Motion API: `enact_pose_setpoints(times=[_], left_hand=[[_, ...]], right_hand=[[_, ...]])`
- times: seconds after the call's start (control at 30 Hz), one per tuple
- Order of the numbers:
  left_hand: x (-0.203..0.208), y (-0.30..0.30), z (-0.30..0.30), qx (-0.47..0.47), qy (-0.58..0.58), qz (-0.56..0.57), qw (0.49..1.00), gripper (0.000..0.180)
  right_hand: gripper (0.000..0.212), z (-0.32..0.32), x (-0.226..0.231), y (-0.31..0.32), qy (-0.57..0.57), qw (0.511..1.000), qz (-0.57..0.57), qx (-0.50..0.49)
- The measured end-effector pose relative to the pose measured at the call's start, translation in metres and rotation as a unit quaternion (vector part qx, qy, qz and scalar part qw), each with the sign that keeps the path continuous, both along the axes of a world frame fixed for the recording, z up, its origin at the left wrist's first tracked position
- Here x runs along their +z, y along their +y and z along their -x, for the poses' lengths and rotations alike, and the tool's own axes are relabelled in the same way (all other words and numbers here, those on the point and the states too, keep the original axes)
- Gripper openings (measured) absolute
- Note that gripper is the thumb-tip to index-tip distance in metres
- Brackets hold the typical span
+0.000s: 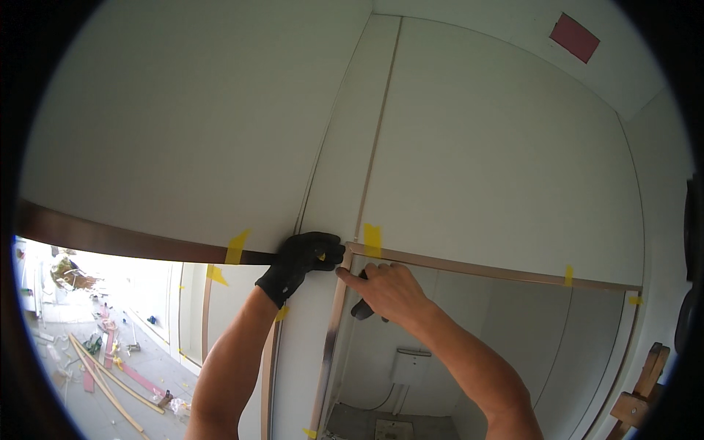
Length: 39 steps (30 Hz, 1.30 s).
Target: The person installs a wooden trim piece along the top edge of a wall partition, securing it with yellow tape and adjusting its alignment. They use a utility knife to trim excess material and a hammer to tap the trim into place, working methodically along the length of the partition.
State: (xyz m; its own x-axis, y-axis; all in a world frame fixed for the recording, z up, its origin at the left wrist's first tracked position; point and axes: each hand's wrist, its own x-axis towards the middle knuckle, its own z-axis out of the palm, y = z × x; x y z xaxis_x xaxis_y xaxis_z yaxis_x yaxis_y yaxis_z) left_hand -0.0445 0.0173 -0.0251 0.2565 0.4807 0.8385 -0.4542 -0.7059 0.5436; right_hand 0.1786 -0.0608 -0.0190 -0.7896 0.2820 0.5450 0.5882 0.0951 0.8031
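My left hand point(312, 258), in a black glove, is closed at the corner where the copper-coloured trims meet. A speck of yellow shows at its fingers; what they hold, if anything, is hidden. Just right of it, my bare right hand point(389, 287) has its fingers curled under the horizontal trim point(469, 266), the thumb pointing left at the corner. A dark rounded object point(361, 309) sticks out below that palm, mostly hidden. Yellow tape point(372, 241) sticks to the trim above my right hand, with another yellow strip point(237, 247) on the brown edge at left.
Large pale panels point(499, 147) rise above the trims. Below right is a recess with a white box point(411, 365) and a cable. Wood strips point(117, 381) and scraps litter the floor at lower left. A wooden piece point(642, 396) stands at right.
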Motion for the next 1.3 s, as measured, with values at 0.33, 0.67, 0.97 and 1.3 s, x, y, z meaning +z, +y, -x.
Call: enact_pose_setpoints(times=[0.33,0.67,0.97,1.3], left_hand=[[-0.003,0.005,-0.003,0.023,-0.004,0.01,1.0,0.029],[-0.003,-0.011,-0.003,0.135,0.033,-0.016,0.99,0.028],[0.001,-0.018,-0.003,0.111,0.035,0.009,0.993,0.028],[0.003,-0.018,-0.004,0.144,0.051,0.006,0.988,0.029]], right_hand=[[0.057,0.001,0.003,-0.001,-0.008,1.0,0.008,-0.01],[0.06,0.0,0.003,-0.001,-0.017,1.0,0.001,-0.006],[0.058,0.0,0.001,0.0,-0.014,1.0,0.01,-0.015],[0.059,-0.005,-0.004,0.007,-0.015,1.0,-0.019,0.009]])
